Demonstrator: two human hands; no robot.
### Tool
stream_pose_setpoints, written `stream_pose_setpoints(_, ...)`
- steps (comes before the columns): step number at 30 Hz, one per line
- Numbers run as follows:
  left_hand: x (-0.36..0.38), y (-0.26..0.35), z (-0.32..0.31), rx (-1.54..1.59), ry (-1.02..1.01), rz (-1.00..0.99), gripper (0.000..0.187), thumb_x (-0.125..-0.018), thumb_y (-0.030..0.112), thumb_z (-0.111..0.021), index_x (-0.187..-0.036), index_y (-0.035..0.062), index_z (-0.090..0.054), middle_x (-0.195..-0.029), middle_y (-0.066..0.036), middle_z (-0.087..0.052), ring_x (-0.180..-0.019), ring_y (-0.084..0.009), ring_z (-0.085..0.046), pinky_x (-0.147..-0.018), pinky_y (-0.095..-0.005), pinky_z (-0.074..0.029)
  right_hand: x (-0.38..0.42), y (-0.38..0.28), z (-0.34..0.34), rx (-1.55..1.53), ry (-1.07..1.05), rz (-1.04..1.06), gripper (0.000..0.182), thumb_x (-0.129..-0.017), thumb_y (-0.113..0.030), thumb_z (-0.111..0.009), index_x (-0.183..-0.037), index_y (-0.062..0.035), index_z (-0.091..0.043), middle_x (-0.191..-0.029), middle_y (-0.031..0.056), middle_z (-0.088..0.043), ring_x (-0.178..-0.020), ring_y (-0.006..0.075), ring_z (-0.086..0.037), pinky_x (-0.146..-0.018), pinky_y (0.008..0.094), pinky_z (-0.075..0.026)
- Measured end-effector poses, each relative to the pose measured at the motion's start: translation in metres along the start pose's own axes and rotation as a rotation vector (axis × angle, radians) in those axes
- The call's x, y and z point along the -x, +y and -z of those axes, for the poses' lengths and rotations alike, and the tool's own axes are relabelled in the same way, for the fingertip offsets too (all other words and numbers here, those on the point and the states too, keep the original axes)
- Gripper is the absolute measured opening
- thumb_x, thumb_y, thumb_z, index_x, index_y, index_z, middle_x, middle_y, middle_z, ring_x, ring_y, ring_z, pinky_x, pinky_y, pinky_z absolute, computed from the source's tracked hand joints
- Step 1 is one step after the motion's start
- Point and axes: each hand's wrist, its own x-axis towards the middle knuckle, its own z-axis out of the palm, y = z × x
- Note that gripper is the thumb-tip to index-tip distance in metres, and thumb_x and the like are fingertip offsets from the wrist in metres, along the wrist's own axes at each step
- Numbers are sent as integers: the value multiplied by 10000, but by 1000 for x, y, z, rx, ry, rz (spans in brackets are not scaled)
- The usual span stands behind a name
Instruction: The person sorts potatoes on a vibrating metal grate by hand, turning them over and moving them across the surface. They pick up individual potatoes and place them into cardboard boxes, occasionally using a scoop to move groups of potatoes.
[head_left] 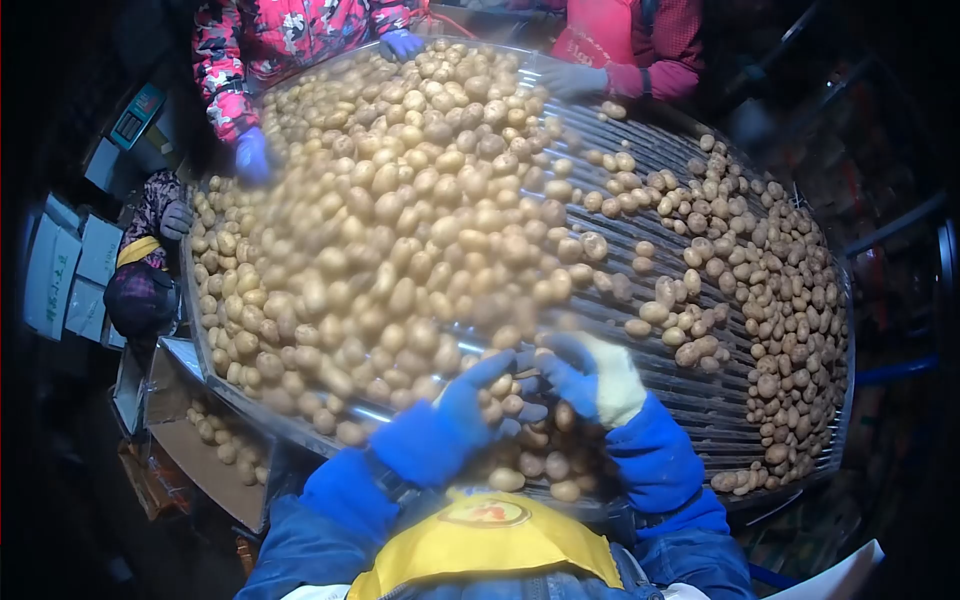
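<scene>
Potatoes [400, 240] are heaped across a slatted metal sorting table [720, 420]. My left hand [475, 395], in a blue-grey glove, reaches over the near edge. Its fingers curve round a few small potatoes [497, 402], partly hidden by the glove. Close beside it, my right hand [590, 378] wears a blue glove with a pale back. Its fingers are bent and apart, and I see nothing clearly held in them. More potatoes [540, 463] lie below both hands, near my yellow apron [490, 545]. Part of the heap is blurred.
Across the table stand two people, one with purple gloves [252, 155], another with a grey glove [570, 78]. A third person's gloved hand [176, 219] is at the left edge. An open cardboard box [205, 470] holding potatoes stands at the lower left; white boxes [52, 275] are stacked behind.
</scene>
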Motion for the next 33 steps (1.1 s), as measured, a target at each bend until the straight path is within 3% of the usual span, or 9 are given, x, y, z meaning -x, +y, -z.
stream_pose_setpoints(3, 13, 8, -4, -38, 18, -26, 594, -1090, 503, -567, -1492, 66, -570, -1372, -129, -701, -973, -203, -733, -662, -277, -573, -16, -8, 15, -64, -30, 157, 317, -1000, -314, -735, -1154, -39, -768, -982, 163, -783, -919, 283, -778, -852, 385, -604)
stream_pose_setpoints(7, 27, 15, -10, -1, 61, -74, 620, -1082, 527, -571, -1464, 39, -575, -1297, -133, -709, -952, -211, -721, -671, -285, -581, -53, -9, 8, 7, -58, 1, 252, -990, -261, -732, -1129, -55, -773, -1004, 134, -771, -922, 221, -754, -845, 357, -591)
stream_pose_setpoints(10, 22, 20, 8, 35, 80, -74, 607, -1078, 538, -574, -1405, 27, -599, -1222, -128, -705, -923, -228, -704, -697, -306, -594, -69, 6, -16, -60, -267, 219, 269, -974, -253, -741, -1160, -60, -773, -991, 134, -771, -926, 215, -758, -848, 350, -592)
stream_pose_setpoints(12, 41, 16, -6, -132, 297, -239, 566, -1083, 521, -577, -1365, 31, -615, -1180, -116, -694, -936, -227, -686, -745, -320, -596, -65, 5, -35, 64, -277, 144, 299, -966, -257, -744, -1198, -71, -773, -1005, 165, -783, -930, 258, -769, -862, 377, -600)
stream_pose_setpoints(17, 70, 20, 46, 116, 214, -387, 403, -1106, 303, -602, -1426, 59, -589, -1187, -100, -655, -1064, -247, -640, -938, -392, -591, -57, 31, -21, 244, 29, 68, 351, -983, -352, -704, -1218, -94, -747, -1084, 176, -772, -952, 366, -753, -907, 447, -589)
stream_pose_setpoints(18, 84, 8, 35, -278, 203, -660, 523, -1056, 127, -658, -1557, 131, -508, -1244, -97, -632, -1119, -289, -633, -947, -452, -601, -50, 31, -15, 300, 31, 93, 360, -986, -362, -696, -1232, -103, -741, -1083, 172, -767, -972, 367, -749, -902, 458, -584)
stream_pose_setpoints(21, 90, 1, 69, -564, 219, -795, 713, -996, 7, -697, -1630, 204, -437, -1319, -98, -616, -1181, -320, -628, -945, -483, -601, -27, 36, -5, 529, -157, 105, 423, -956, -331, -748, -1309, -102, -706, -1096, 209, -756, -977, 376, -754, -852, 456, -591)
stream_pose_setpoints(25, 91, 2, 62, -145, 352, -563, 667, -1007, 34, -697, -1614, 159, -450, -1388, -121, -617, -1217, -320, -640, -911, -450, -613, 7, 46, -26, 846, -267, -41, 627, -960, -281, -655, -1554, -162, -491, -1272, 211, -676, -1050, 392, -703, -876, 542, -549)
stream_pose_setpoints(33, 100, 17, 54, 74, 418, -312, 412, -1079, 301, -645, -1423, 77, -618, -1277, -113, -701, -1110, -283, -706, -801, -391, -635, 19, 110, -12, 742, 75, 146, 449, -946, -225, -652, -1381, -122, -616, -1056, 229, -723, -927, 466, -694, -866, 584, -517)
